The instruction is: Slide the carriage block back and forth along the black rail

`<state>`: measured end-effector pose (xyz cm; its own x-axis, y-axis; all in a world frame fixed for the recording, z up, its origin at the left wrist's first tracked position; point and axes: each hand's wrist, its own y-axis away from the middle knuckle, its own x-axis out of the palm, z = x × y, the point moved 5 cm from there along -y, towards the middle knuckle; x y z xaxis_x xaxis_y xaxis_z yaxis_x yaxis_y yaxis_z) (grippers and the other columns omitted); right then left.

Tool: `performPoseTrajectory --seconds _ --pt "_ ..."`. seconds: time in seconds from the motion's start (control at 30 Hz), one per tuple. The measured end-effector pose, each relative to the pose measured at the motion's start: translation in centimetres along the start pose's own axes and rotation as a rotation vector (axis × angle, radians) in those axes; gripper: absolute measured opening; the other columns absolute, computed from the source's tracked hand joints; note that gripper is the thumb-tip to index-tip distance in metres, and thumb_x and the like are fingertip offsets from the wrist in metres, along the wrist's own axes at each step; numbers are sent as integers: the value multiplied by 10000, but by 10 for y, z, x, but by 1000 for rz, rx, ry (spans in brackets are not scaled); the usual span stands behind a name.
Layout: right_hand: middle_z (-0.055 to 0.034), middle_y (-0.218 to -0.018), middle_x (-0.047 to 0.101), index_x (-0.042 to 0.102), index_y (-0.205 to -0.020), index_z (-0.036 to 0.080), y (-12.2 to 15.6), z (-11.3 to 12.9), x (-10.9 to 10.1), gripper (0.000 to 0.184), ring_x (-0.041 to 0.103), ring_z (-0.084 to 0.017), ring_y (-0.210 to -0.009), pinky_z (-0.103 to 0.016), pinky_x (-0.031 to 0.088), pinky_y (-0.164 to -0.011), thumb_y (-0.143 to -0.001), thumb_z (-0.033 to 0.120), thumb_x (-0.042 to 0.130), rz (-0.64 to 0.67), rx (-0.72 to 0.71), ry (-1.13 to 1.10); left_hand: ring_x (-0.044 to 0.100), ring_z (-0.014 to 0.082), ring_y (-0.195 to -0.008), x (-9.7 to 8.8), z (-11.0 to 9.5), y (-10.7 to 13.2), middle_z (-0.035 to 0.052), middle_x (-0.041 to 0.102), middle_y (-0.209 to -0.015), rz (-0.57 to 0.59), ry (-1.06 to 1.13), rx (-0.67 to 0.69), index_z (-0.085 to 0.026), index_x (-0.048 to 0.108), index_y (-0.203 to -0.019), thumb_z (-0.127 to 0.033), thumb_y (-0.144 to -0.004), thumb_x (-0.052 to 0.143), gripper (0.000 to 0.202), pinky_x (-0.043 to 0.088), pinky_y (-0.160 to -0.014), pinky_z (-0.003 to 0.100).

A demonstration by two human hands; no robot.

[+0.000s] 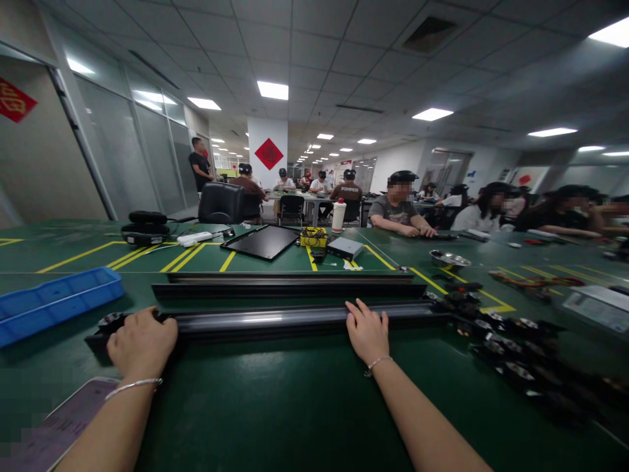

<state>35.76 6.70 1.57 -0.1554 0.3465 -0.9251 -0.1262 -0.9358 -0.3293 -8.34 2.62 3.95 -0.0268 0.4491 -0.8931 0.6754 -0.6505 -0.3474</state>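
A long black metal rail (265, 319) with a shiny strip lies crosswise on the green table in front of me. My left hand (142, 341) is closed around its left end. A black end piece with a round metallic part (112, 321) shows beside the knuckles; the fingertips are hidden. Farther right, my right hand (367, 333) rests on the rail with fingers spread. Two more dark rails (289, 289) lie parallel just behind it. By the rail's right end sits a pile of black parts with metallic discs (511, 347).
At the left stands a blue plastic bin (59, 298), with a phone-like device (73, 419) near my left forearm. Behind the rails are a black panel (265, 241), a grey box (344, 248), a metal bowl (449, 260) and a white bottle (339, 216). A co-worker (400, 206) sits across the table.
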Motion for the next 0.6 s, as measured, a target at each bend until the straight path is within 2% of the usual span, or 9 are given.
performPoseTrajectory --seconds 0.33,0.6 --pt "16 -1345 409 485 -1226 331 0 0 0 441 434 -201 -1114 -484 109 -1030 -865 378 235 -2 -1 -29 508 300 -990 7 4 -6 173 541 -1089 6 4 34 -115 511 -1123 -431 -714 368 536 378 -832 374" --pt "10 -1358 390 463 -1252 320 1 2 -3 452 423 -205 -1132 -478 101 -1037 -875 378 219 45 6 -21 510 313 -985 6 3 -7 186 539 -1064 19 7 35 -105 513 -1121 -444 -716 375 546 393 -812 380"
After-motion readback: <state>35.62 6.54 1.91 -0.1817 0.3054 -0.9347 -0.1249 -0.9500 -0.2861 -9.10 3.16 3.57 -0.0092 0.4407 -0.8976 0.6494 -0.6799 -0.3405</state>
